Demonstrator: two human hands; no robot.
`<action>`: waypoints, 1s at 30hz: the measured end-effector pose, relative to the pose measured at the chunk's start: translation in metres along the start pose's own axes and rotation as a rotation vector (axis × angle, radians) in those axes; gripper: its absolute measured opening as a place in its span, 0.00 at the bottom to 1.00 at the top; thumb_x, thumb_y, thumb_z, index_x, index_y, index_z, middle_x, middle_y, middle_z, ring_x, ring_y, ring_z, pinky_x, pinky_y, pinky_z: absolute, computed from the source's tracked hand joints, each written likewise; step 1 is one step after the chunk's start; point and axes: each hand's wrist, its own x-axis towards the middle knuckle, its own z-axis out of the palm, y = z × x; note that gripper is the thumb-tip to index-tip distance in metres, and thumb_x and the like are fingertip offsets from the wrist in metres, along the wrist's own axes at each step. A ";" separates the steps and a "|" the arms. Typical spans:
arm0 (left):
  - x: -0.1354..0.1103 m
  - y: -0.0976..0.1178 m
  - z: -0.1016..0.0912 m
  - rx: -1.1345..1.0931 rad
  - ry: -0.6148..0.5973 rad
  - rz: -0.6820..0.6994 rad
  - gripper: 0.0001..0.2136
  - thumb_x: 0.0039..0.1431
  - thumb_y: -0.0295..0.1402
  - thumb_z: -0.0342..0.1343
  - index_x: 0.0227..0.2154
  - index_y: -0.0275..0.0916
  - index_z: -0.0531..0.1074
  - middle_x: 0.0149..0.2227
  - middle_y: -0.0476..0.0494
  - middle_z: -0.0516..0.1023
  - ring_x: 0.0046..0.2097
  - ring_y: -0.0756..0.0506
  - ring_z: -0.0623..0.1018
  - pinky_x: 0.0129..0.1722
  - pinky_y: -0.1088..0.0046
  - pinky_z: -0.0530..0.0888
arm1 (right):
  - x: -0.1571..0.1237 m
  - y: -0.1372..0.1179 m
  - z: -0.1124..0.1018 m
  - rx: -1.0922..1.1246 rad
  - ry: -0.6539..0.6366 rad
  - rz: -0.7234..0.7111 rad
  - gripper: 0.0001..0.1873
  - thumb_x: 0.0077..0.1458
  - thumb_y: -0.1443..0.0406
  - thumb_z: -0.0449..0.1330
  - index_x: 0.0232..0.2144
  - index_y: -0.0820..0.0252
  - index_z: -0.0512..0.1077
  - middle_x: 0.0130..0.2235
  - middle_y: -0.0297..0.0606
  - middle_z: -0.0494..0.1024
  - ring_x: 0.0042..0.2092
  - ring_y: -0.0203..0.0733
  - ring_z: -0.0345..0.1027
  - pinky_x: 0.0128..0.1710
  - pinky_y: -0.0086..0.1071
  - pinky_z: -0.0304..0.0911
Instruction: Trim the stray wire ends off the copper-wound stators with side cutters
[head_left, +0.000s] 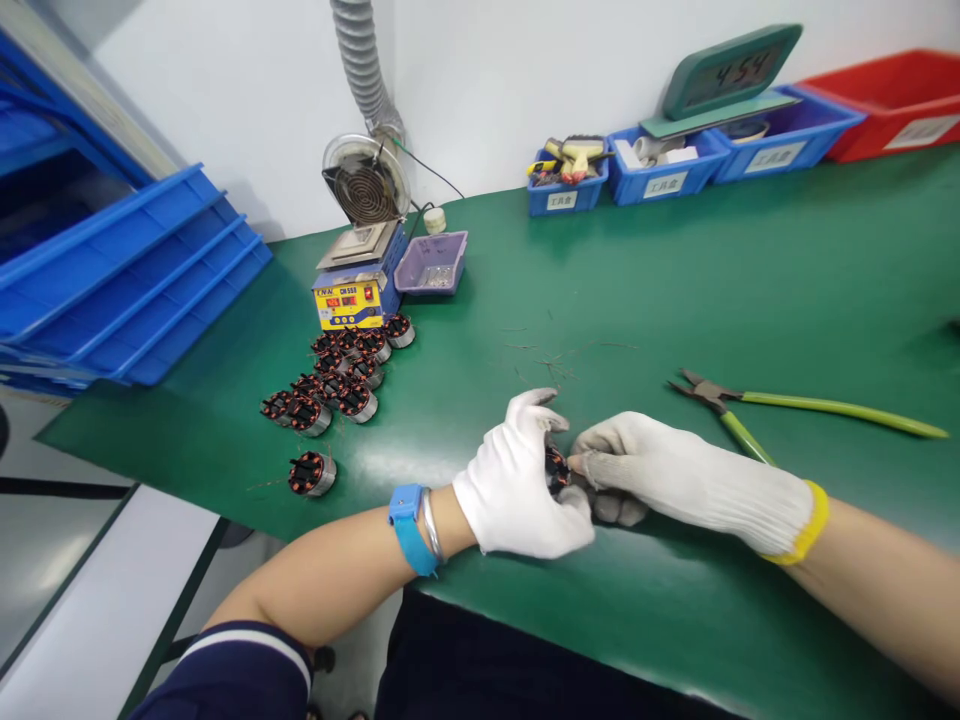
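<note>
My left hand point(525, 485), in a white glove, is closed round a motor stator point(556, 468) near the table's front edge. Only a dark, copper-wound part of that stator shows between the hands. My right hand point(645, 470), in a white knit glove with a yellow cuff, touches the stator's right side with thumb and forefinger pinched; whatever lies in the pinch is too small to make out. To the right lie green-handled cutting pliers point(720, 395) with their jaws apart. Further left stand several more stators point(356, 400), and one single stator point(312, 474) sits nearer me.
A solder pot point(352, 290) stands at the back left under a fume hose point(358, 60), beside a purple tray point(431, 265). Wire scraps point(551, 362) lie mid-table. Blue bins point(664, 175), a clock point(731, 75) and a red bin point(892, 105) line the wall. Blue crates point(135, 285) are stacked left.
</note>
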 end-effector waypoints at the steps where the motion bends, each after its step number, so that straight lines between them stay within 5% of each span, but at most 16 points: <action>1: 0.000 0.001 -0.002 -0.024 -0.015 0.004 0.34 0.41 0.33 0.60 0.54 0.37 0.58 0.64 0.24 0.61 0.51 0.33 0.77 0.52 0.47 0.77 | -0.001 0.000 0.001 -0.038 0.026 -0.009 0.19 0.49 0.50 0.60 0.21 0.59 0.71 0.21 0.39 0.75 0.23 0.37 0.67 0.23 0.28 0.62; 4: 0.006 0.002 -0.011 -0.172 -0.110 -0.059 0.42 0.42 0.37 0.63 0.62 0.34 0.55 0.55 0.28 0.72 0.46 0.36 0.78 0.50 0.50 0.77 | -0.004 0.002 0.003 -0.152 0.107 -0.065 0.20 0.51 0.50 0.56 0.19 0.58 0.68 0.20 0.37 0.74 0.22 0.35 0.61 0.22 0.28 0.54; 8: 0.021 -0.002 -0.033 -0.519 -0.154 -0.325 0.28 0.55 0.48 0.60 0.53 0.36 0.65 0.45 0.37 0.77 0.42 0.41 0.78 0.41 0.62 0.79 | -0.008 0.008 0.000 -0.166 0.169 -0.126 0.21 0.52 0.49 0.54 0.20 0.57 0.68 0.21 0.36 0.73 0.23 0.37 0.62 0.24 0.30 0.55; 11: 0.029 -0.006 -0.048 -0.728 -0.425 -0.506 0.26 0.59 0.56 0.57 0.46 0.36 0.68 0.39 0.38 0.77 0.33 0.44 0.79 0.25 0.73 0.75 | -0.011 0.012 -0.003 -0.143 0.197 -0.188 0.22 0.52 0.46 0.56 0.20 0.57 0.68 0.21 0.36 0.72 0.23 0.38 0.63 0.23 0.31 0.57; 14: 0.030 -0.008 -0.052 -0.843 -0.695 -0.614 0.26 0.56 0.52 0.62 0.47 0.36 0.67 0.36 0.43 0.76 0.21 0.50 0.75 0.15 0.80 0.64 | -0.014 0.013 -0.004 -0.111 0.182 -0.224 0.24 0.52 0.45 0.58 0.20 0.58 0.68 0.20 0.36 0.70 0.22 0.37 0.61 0.22 0.30 0.57; 16: 0.028 -0.007 -0.049 -0.884 -0.639 -0.608 0.28 0.53 0.44 0.66 0.52 0.39 0.64 0.39 0.43 0.76 0.21 0.51 0.76 0.15 0.81 0.66 | -0.014 0.013 -0.005 -0.069 0.162 -0.237 0.25 0.52 0.44 0.59 0.20 0.58 0.69 0.20 0.36 0.70 0.22 0.37 0.60 0.21 0.30 0.57; 19: 0.023 -0.001 -0.043 -0.927 -0.410 -0.458 0.30 0.50 0.36 0.68 0.54 0.42 0.61 0.46 0.40 0.76 0.33 0.46 0.82 0.27 0.74 0.78 | -0.013 0.012 -0.007 0.024 0.172 -0.237 0.26 0.50 0.43 0.60 0.21 0.59 0.70 0.21 0.38 0.71 0.21 0.36 0.61 0.20 0.30 0.58; 23: 0.012 0.014 -0.037 -0.630 -0.066 0.026 0.16 0.47 0.33 0.69 0.37 0.39 0.70 0.60 0.32 0.71 0.54 0.38 0.79 0.48 0.59 0.80 | -0.014 0.006 -0.007 0.233 0.167 -0.249 0.28 0.43 0.40 0.65 0.21 0.60 0.70 0.21 0.38 0.71 0.20 0.35 0.60 0.19 0.30 0.57; 26: 0.005 0.021 -0.035 -0.354 0.082 0.265 0.14 0.53 0.36 0.66 0.22 0.40 0.65 0.56 0.35 0.75 0.52 0.39 0.80 0.52 0.57 0.79 | -0.019 0.002 -0.005 0.266 0.164 -0.274 0.30 0.41 0.40 0.67 0.20 0.59 0.68 0.19 0.35 0.67 0.18 0.34 0.56 0.18 0.29 0.54; 28: 0.004 0.021 -0.035 -0.363 0.243 0.155 0.19 0.57 0.42 0.64 0.21 0.40 0.61 0.53 0.36 0.77 0.50 0.40 0.80 0.49 0.59 0.80 | -0.022 0.003 -0.005 0.191 0.187 -0.299 0.29 0.43 0.40 0.65 0.18 0.58 0.67 0.18 0.35 0.66 0.19 0.35 0.57 0.18 0.30 0.54; 30: 0.008 0.015 -0.036 -0.537 0.237 -0.144 0.22 0.57 0.53 0.62 0.26 0.40 0.64 0.52 0.35 0.77 0.45 0.40 0.82 0.42 0.60 0.82 | -0.024 0.005 -0.007 0.072 0.245 -0.320 0.27 0.47 0.41 0.61 0.17 0.58 0.67 0.18 0.37 0.67 0.20 0.36 0.59 0.19 0.30 0.55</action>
